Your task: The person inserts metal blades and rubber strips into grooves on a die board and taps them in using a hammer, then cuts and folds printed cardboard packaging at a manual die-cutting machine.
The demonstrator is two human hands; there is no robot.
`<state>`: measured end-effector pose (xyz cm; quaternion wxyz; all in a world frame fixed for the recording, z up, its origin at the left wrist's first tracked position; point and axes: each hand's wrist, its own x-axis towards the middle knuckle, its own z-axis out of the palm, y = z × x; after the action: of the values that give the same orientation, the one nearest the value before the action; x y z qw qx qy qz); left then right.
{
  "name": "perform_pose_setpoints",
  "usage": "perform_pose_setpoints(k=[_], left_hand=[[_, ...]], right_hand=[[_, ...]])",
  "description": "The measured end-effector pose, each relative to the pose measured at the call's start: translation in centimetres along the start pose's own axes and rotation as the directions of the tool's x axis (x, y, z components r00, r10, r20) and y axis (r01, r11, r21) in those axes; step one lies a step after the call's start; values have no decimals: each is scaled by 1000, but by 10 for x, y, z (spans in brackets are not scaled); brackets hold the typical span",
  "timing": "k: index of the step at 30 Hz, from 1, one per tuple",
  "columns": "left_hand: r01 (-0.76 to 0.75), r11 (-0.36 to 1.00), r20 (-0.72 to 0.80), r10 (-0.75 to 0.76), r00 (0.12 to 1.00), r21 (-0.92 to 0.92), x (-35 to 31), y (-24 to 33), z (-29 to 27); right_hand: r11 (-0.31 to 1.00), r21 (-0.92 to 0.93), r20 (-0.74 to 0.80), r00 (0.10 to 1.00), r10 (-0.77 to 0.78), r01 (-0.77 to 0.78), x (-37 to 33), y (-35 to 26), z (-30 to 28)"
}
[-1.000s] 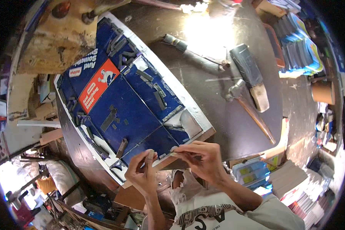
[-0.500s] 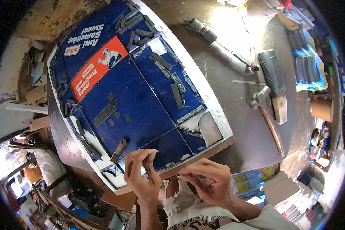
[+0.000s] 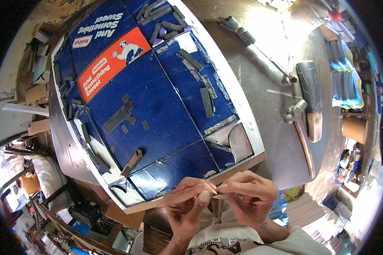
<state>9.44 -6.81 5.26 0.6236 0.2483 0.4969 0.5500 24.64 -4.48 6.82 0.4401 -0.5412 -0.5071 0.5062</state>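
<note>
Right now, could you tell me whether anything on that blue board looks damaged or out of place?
Yes. The blue board is worn: its covering is torn away at the near right corner, baring pale patches, and grey tape strips lie stuck at odd angles. Both hands pinch something small beside its near edge.

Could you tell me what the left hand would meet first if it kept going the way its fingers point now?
Almost at once the right hand: the left hand points rightward and their fingertips already meet near the blue-covered board. Whether something small is pinched between them is unclear.

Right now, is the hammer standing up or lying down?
Lying down. The hammer rests flat on the dark table, its handle along the surface.
</note>
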Motion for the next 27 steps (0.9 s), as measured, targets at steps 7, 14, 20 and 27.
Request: perform_pose_setpoints(k=[7, 14, 20, 27], left_hand=[[254, 967, -151, -253, 956, -18, -6, 1, 4], [-70, 997, 7, 70, 998, 22, -2, -7, 2], [210, 977, -71, -207, 976, 38, -4, 10, 4], [122, 971, -33, -118, 992, 206, -11, 6, 1]], right_hand=[[988, -34, 79, 985, -150, 153, 10, 9, -14], [997, 6, 123, 989, -81, 81, 9, 7, -18], [995, -40, 111, 990, -91, 96, 6, 6, -22], [997, -52, 181, 981, 62, -53, 10, 0, -28]])
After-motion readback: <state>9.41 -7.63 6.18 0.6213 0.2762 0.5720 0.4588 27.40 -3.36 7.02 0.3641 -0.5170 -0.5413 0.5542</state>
